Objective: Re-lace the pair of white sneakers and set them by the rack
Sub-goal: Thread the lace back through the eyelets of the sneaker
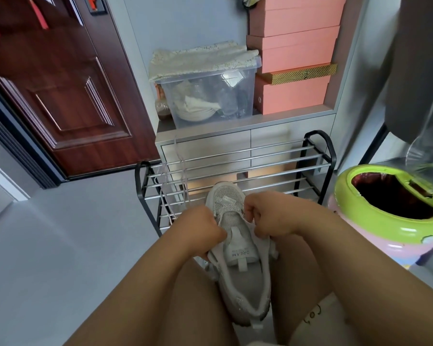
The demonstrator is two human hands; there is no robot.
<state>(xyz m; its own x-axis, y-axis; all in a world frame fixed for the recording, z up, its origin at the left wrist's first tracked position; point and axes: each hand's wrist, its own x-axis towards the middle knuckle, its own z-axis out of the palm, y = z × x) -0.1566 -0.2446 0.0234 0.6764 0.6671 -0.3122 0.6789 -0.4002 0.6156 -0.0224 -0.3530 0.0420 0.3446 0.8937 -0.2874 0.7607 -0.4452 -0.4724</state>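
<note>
A white mesh sneaker (238, 265) lies between my knees, toe pointing away toward the rack, its tongue reading "DREAM". My left hand (200, 229) grips the shoe's left eyelet edge with curled fingers. On the right eyelet edge, my right hand (268, 216) pinches something near the upper; its fingertips hide what. Loose white laces (178, 178) hang over the left end of the metal shoe rack (235, 168) just beyond the shoe. A second sneaker is partly visible beneath the first, mostly hidden.
A green-rimmed pink bin (390, 213) stands at the right. Behind the rack is a grey drawer unit (248, 136) bearing a clear storage box (208, 96) and stacked pink boxes (293, 58). A dark wooden door (48, 83) fills the left. Grey floor lies at the left.
</note>
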